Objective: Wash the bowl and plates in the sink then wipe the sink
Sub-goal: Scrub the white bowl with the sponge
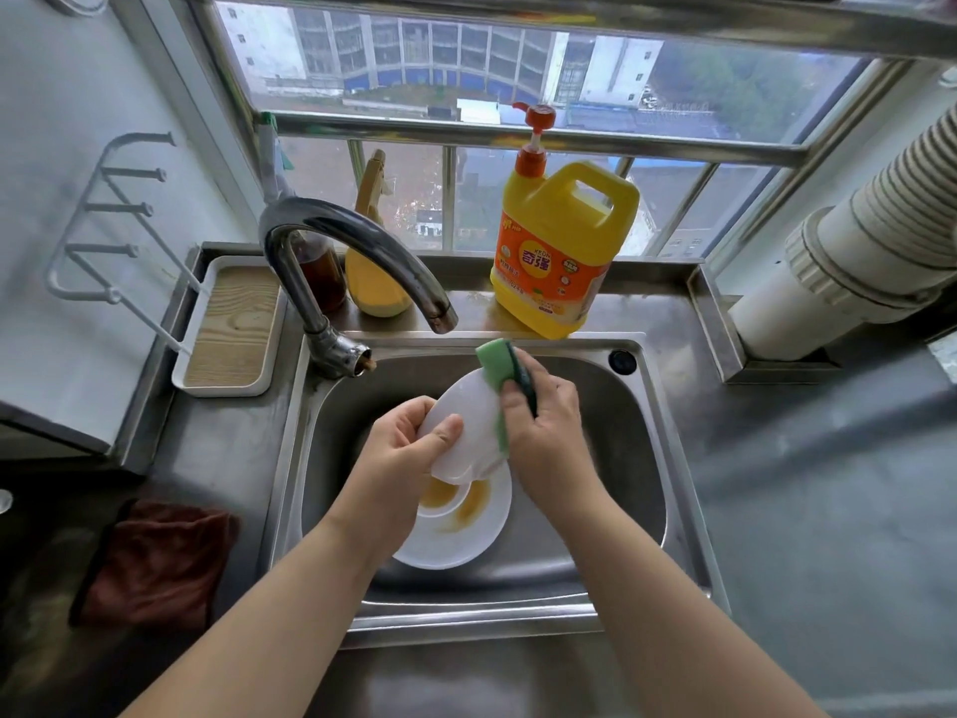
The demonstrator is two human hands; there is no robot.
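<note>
— Two hands at the centre of the frame, over the sink [637, 458]. What is each one gripping?

— Left hand [401, 453] curls its fingers and thumb round a white bowl [466, 432], tilted on its side above the basin. Right hand [544, 422] pinches a green sponge [499, 365], pressed against the bowl's right edge.

— And the plates?

— One white plate [461, 531] lies in the basin just below the bowl, smeared with orange sauce. Whether another sits under it, I cannot tell.

— Anything else around?

— Faucet [357, 261] curves in from the upper left; a yellow detergent jug [562, 251] stands on the ledge behind the sink; a dark red cloth [155, 562] lies on the counter at lower left.
</note>
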